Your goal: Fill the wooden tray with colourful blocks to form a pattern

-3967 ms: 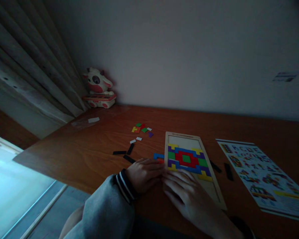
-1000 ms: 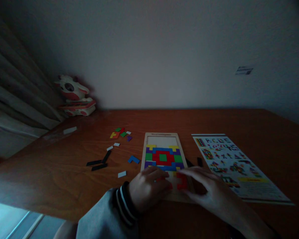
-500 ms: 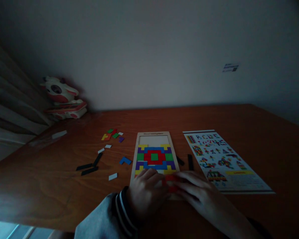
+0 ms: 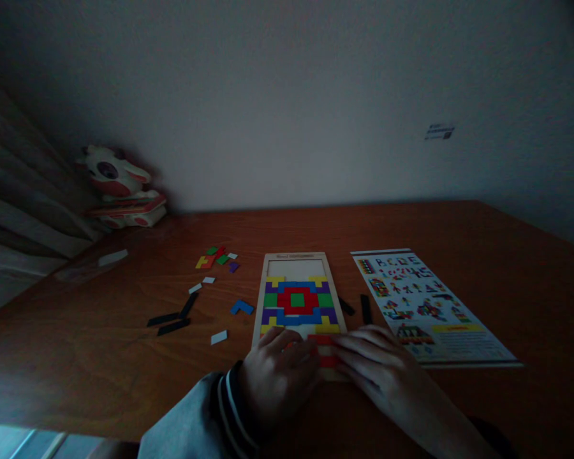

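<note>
A wooden tray [image 4: 332,271] holds a pattern of flat puzzle pieces, with a green rectangle [image 4: 297,300] inside a red ring. Over its near end, my left hand [image 4: 280,370] has curled fingers, their tips at a red puzzle piece [image 4: 321,340]. My right hand [image 4: 375,357] comes from the right, fingers stretched out and lying against the right side of the same piece. A pale strip crosses the red area; I cannot tell whether it is a fingertip or a gap. Both hands hide much of the tray's near end.
Left of the tray lie a blue angled piece [image 4: 242,307], white pieces [image 4: 219,337], black strips [image 4: 173,327] and a small coloured cluster [image 4: 210,261]. A printed pattern sheet [image 4: 452,338] lies right, beside a black strip [image 4: 366,309]. A cow-shaped toy [image 4: 119,185] stands back left.
The red piece shows more clearly between my hands, and its blur is gone. My right fingers have drawn slightly back toward its right side. My left hand has shifted slightly left.
</note>
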`<state>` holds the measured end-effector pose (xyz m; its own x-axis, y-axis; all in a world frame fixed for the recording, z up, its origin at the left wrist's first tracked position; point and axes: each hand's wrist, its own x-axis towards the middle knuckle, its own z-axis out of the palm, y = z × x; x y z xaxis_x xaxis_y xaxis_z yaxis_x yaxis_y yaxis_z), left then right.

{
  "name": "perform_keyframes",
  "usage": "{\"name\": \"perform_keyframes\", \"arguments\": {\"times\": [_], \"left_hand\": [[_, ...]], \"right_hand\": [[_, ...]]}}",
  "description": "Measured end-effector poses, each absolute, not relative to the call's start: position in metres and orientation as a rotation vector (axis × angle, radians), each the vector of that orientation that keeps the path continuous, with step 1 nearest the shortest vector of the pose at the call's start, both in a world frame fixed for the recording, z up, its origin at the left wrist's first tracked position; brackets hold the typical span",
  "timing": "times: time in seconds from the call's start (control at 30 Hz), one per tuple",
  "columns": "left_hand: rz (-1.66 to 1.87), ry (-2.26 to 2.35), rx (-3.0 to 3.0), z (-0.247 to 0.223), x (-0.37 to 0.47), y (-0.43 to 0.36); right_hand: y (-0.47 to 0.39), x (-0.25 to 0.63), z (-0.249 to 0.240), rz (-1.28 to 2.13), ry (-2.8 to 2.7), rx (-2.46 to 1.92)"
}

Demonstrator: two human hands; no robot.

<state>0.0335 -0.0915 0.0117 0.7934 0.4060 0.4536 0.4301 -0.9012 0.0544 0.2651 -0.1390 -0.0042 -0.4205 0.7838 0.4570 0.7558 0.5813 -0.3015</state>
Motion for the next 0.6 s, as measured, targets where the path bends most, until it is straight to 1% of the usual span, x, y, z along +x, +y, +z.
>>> {"name": "perform_keyframes", "arguments": {"times": [0.3,0.43,0.6], "left_hand": [[-0.597,-0.673,-3.022,0.01,0.03,-0.095],[-0.616,-0.656,-2.999,0.01,0.028,-0.096],[-0.588,-0.914,-2.885,0.028,-0.013,-0.08]], "right_hand": [[-0.138,0.268,0.0,0.089,-2.21,-1.287],[-0.132,0.264,0.01,0.017,-2.205,-1.289],[-0.124,0.255,0.02,0.01,-2.2,-1.268]]}}
